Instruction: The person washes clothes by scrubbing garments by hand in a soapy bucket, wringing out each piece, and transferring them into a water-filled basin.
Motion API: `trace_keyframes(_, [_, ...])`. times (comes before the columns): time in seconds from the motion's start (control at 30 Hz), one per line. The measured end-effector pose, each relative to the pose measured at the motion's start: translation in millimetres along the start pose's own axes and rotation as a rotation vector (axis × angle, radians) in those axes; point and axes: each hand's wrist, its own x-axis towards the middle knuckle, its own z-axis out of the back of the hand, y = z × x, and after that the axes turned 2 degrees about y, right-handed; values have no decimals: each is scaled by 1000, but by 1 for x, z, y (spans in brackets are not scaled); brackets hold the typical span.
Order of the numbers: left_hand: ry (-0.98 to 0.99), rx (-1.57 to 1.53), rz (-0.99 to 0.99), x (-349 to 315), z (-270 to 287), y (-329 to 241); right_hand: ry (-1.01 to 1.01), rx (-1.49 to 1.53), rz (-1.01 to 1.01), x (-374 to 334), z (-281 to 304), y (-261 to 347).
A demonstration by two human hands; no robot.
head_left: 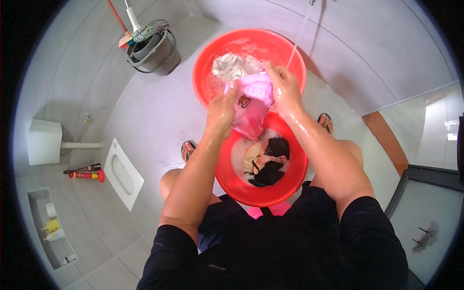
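Observation:
A wet pink cloth garment [252,104] with a small brown print is stretched between my two hands. My left hand [222,108] grips its left edge, and my right hand [284,89] grips the upper right edge. Its lower part hangs over the near red basin [232,186], where black, cream and pinkish clothes [268,164] lie in sudsy water. Beyond it stands a larger red basin [200,72] holding water and white cloth [231,66]. A thin stream of water [298,38] falls into that basin at its right side.
At the far left a grey bucket [166,53] holds a mop [145,33], with a broom [126,39] beside it. A squat toilet [121,174] is set in the floor at left. Bottles [54,229] stand in a wall niche. A dark-framed door [425,212] is at right.

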Motion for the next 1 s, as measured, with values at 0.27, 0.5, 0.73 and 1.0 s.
trace_keyframes(0.27, [51, 48, 139, -2, -19, 37, 16, -563, 694, -30, -48, -32])
trace_keyframes(0.5, [289, -61, 79, -9, -13, -2, 203, -51, 146, 1, -27, -10])
trace_keyframes(0.73, [7, -423, -280, -6, 23, -38, 756, -762, -276, -24, -4, -30])
trace_keyframes(1.0, [-174, -377, -197, 21, 50, -18, 373, 388, -87, -38, -34, 3])
